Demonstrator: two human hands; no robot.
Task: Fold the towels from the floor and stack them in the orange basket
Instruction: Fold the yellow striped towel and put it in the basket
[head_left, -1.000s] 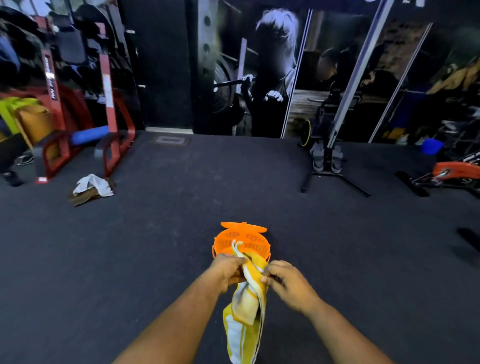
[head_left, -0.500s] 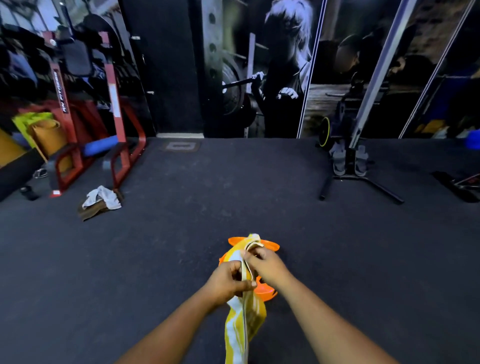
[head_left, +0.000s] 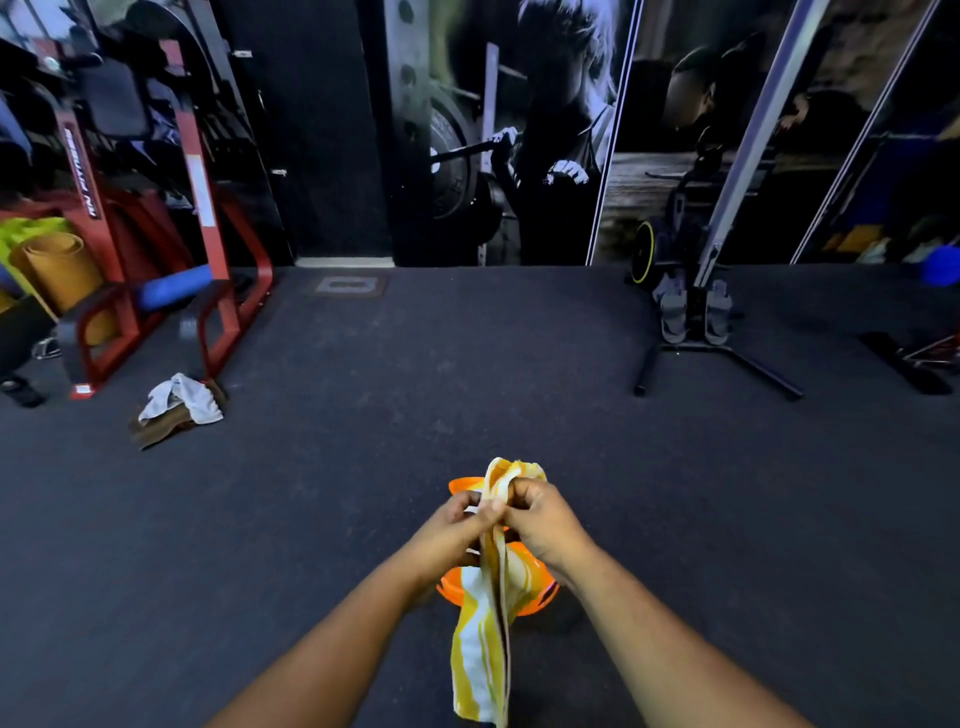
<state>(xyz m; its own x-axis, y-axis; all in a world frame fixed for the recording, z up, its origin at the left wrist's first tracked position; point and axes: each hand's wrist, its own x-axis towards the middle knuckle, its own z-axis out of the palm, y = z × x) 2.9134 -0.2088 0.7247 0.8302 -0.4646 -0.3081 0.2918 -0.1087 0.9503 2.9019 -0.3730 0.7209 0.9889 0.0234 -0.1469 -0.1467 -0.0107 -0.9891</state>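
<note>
From my remote seat, the head camera shows only two forearms and two hands of the person. Both forearms are bare from the lower edge of the view up to the wrists: no sleeve, cuff or glove shows on either. The left hand (head_left: 451, 530) wears no ring, watch or band that I can make out, and neither does the right hand (head_left: 543, 522). Both wrists, just behind the hands, are uncovered too. The knuckles and the backs of the hands face the camera, and the fingertips are mostly hidden. Whatever is worn above the elbows falls outside the view.
</note>
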